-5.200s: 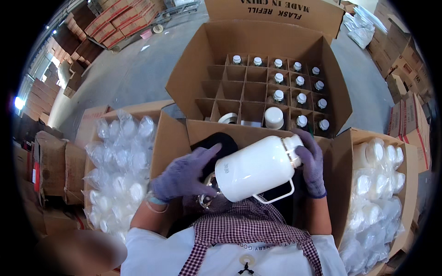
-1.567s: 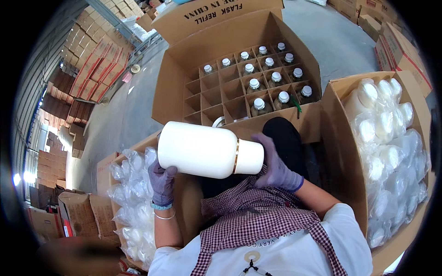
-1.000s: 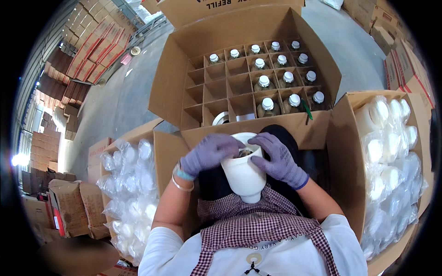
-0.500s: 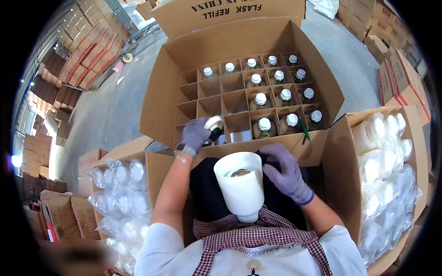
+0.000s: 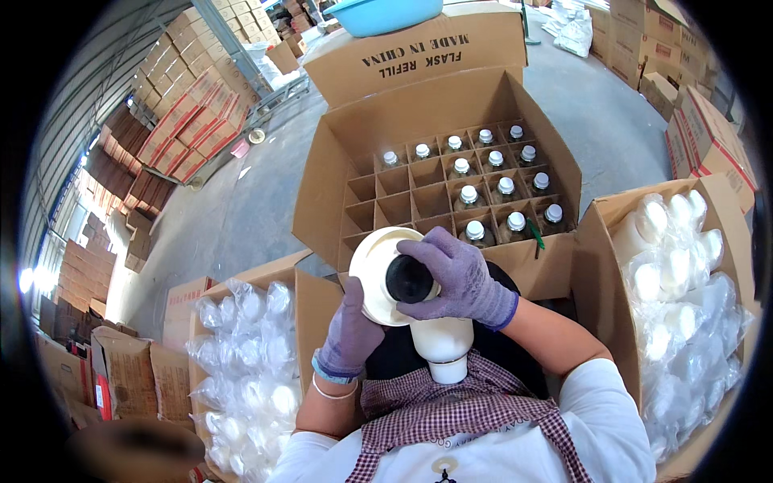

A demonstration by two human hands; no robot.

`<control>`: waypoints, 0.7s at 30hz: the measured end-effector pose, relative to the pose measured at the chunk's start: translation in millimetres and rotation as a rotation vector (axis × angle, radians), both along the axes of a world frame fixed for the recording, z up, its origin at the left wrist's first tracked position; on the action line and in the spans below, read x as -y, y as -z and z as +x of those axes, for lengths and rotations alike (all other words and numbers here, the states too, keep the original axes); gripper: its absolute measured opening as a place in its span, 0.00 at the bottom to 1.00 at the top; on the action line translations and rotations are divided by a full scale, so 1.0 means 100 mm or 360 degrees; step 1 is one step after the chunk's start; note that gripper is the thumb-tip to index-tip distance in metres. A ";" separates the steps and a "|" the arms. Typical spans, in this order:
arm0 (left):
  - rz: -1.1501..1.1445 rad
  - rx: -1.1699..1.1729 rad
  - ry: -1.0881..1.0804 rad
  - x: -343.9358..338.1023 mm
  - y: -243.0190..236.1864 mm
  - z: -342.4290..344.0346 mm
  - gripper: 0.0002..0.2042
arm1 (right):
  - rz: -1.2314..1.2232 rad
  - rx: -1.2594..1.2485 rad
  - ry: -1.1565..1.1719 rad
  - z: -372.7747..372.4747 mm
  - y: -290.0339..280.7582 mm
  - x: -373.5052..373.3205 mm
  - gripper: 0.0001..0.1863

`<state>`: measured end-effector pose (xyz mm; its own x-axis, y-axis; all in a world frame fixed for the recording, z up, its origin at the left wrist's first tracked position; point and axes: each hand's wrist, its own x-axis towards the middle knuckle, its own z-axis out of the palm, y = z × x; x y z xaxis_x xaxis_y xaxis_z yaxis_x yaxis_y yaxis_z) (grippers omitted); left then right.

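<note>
A cream round flask part (image 5: 372, 251) with a wide rim is held above my lap. Its lower left edge rests in my left hand (image 5: 352, 334), with the thumb up along the rim and the other fingers mostly hidden. My right hand (image 5: 463, 278) is closed round a black round piece (image 5: 409, 279) in the middle of the cream part, thumb below and fingers above. Just beneath, a white plastic flask body (image 5: 443, 342) stands between my legs, its narrow neck toward me and its wide end hidden. Both hands wear purple-grey gloves.
Ahead, an open carton (image 5: 338, 153) with cardboard dividers holds several white-capped glass flasks (image 5: 469, 196); a green strip (image 5: 535, 234) hangs at its near edge. Cartons of bagged white parts stand left (image 5: 250, 354) and right (image 5: 672, 274). A blue basin (image 5: 386, 16) sits beyond.
My left hand has come back from the carton with the cream part and black piece. My right hand has left the flask body's side and gripped the black piece. The view has shifted.
</note>
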<state>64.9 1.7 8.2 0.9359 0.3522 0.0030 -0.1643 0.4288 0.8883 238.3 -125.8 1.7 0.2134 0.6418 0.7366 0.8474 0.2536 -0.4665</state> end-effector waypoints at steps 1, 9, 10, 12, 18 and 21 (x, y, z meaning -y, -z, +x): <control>0.0458 -0.0151 -0.0082 0.09 -0.05 0.00 0.33 | -0.0081 -0.0127 -0.0029 -0.05 -0.09 0.06 0.37; 0.2625 -0.0257 -0.1018 0.18 -0.20 0.10 0.36 | -0.0284 -0.0776 -0.0118 -0.11 -0.02 0.18 0.27; 0.1791 -0.0048 -0.0458 0.13 -0.18 0.09 0.37 | -0.0062 -0.0228 -0.0011 -0.09 -0.02 0.15 0.29; 0.0412 0.0114 0.0013 0.16 -0.08 0.09 0.36 | -0.0314 -0.0364 0.0017 -0.12 -0.07 0.16 0.28; 0.2257 0.0261 -0.0673 0.24 -0.08 0.10 0.33 | -0.0295 -0.0943 0.0040 -0.04 0.01 0.11 0.27; 0.1962 -0.0275 -0.0321 0.28 -0.37 0.12 0.31 | -0.0091 -0.0110 0.0115 -0.07 0.06 0.07 0.33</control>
